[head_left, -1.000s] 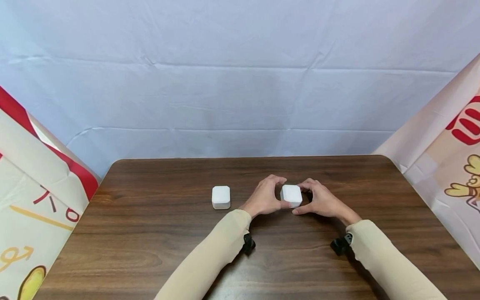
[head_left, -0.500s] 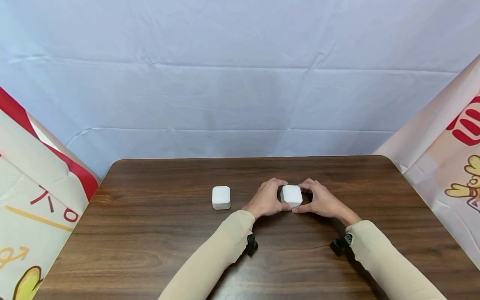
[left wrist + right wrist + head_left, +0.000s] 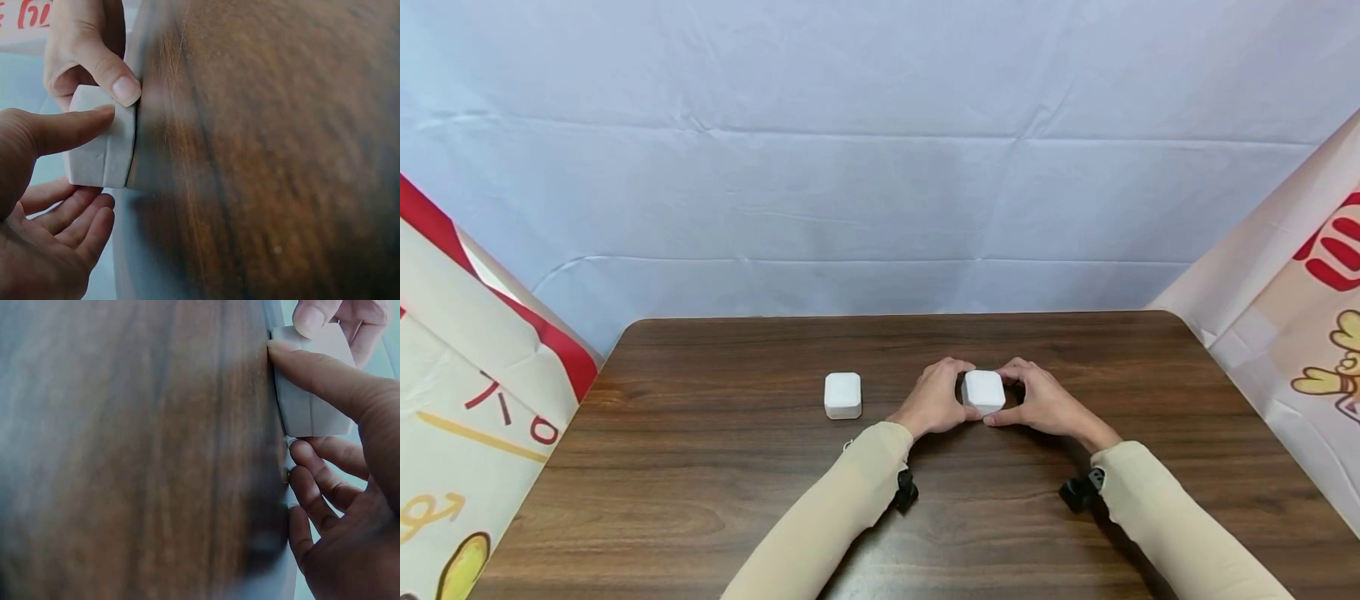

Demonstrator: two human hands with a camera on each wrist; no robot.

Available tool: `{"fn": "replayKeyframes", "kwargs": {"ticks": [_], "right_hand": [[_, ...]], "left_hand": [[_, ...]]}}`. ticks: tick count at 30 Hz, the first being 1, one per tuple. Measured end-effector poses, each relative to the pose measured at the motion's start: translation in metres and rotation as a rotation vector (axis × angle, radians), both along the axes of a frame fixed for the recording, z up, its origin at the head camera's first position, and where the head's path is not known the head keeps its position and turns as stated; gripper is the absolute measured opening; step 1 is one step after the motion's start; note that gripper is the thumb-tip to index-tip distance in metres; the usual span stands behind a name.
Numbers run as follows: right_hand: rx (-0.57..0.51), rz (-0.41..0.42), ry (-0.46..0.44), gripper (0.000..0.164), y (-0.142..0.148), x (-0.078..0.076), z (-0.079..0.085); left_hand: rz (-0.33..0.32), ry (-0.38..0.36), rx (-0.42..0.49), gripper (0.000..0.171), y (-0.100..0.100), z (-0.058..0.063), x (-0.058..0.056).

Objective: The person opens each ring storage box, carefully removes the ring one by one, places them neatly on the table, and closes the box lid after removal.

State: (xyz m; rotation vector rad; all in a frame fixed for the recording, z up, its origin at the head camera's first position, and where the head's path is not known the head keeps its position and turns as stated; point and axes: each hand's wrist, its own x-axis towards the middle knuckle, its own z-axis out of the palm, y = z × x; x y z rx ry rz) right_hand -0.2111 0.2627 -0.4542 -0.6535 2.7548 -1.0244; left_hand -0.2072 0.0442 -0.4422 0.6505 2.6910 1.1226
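Observation:
Both hands hold one small white box (image 3: 982,390) with bevelled corners, which sits on the wooden table. In the head view my left hand (image 3: 934,402) grips it from the left and my right hand (image 3: 1047,403) from the right. A thin seam runs across the box (image 3: 94,156) in the left wrist view. There the left thumb (image 3: 78,126) lies on its near face, while fingers touch its side. On that same face rests the right thumb (image 3: 325,375), seen in the right wrist view. A second white box (image 3: 842,395) stands apart, left of the left hand.
The brown wooden table (image 3: 685,467) has rounded back corners. Behind it hangs a pale creased cloth (image 3: 880,183). Printed cloths with red and yellow drawings flank both sides. Each wrist carries a small black camera, one (image 3: 906,492) under the left sleeve.
My left hand and forearm have shifted slightly right and toward the near edge, its fingers closing in on the box. The right hand and both boxes look unmoved.

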Motion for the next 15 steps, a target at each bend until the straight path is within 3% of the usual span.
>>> {"fn": "replayKeyframes", "kwargs": {"ticks": [15], "right_hand": [[-0.009, 0.017, 0.012, 0.053, -0.0003, -0.0006, 0.0007]], "left_hand": [[0.004, -0.01, 0.008, 0.059, 0.0004, -0.0018, -0.0028]]}}
